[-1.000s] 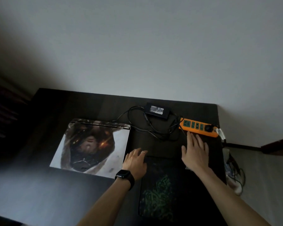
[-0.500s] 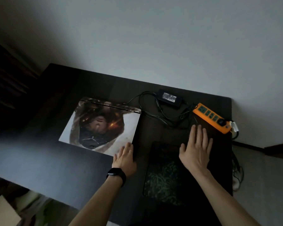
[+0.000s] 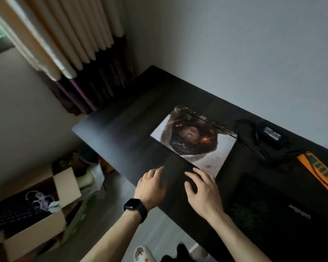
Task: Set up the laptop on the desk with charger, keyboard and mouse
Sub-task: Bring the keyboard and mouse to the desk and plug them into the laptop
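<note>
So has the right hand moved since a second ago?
Yes: the right hand went left, from beside the orange power strip to the near corner of the laptop.

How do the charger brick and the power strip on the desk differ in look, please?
The charger brick is black with a pale label; the power strip is orange with green sockets. The charger brick is short, the power strip long and narrow. Both lie flat on the desk.

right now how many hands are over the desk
2. The left hand is at the near edge of the desk; the right hand is beside it, fingers by the near corner of the laptop.
</note>
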A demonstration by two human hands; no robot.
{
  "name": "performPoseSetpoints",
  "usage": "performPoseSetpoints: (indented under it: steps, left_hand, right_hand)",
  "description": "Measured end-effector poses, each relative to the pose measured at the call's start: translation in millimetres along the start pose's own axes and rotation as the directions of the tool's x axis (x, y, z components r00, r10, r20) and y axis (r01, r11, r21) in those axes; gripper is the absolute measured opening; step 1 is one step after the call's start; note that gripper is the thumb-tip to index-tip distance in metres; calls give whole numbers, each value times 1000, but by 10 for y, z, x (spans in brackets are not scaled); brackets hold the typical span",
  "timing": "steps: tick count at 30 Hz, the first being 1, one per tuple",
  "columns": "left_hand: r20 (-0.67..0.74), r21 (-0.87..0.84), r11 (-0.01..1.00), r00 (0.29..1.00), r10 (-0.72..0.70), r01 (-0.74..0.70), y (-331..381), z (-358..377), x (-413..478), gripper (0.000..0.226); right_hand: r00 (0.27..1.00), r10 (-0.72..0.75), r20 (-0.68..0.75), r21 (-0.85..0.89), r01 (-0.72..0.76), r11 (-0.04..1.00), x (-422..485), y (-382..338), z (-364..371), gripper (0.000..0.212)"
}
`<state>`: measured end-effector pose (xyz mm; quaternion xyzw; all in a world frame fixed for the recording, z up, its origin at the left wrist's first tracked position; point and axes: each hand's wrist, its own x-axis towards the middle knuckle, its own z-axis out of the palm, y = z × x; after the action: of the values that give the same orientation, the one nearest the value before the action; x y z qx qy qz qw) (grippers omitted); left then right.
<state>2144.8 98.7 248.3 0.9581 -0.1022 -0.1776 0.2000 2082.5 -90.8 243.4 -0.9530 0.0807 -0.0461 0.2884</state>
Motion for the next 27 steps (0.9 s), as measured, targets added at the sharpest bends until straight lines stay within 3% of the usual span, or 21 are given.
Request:
performPoseSetpoints:
  steps: [6,13,27]
  left_hand:
    - [-132,-68,986,978,-162,154,-1253,-523,-701,61]
    - [-288,-199,920,877,-385,338,-2346,-1111,-1316,55]
    - [-246,-319,676,631,-736,664,-3529,-1350,-1871,50]
  right_hand:
    - [972,-118,204,56,109,993,-115,-1269,563,43]
    - [865,-354,355,156,318,935,-99,-2515,1026,41]
    - [658,-514,550,268,444,855,337,-3517,1871,37]
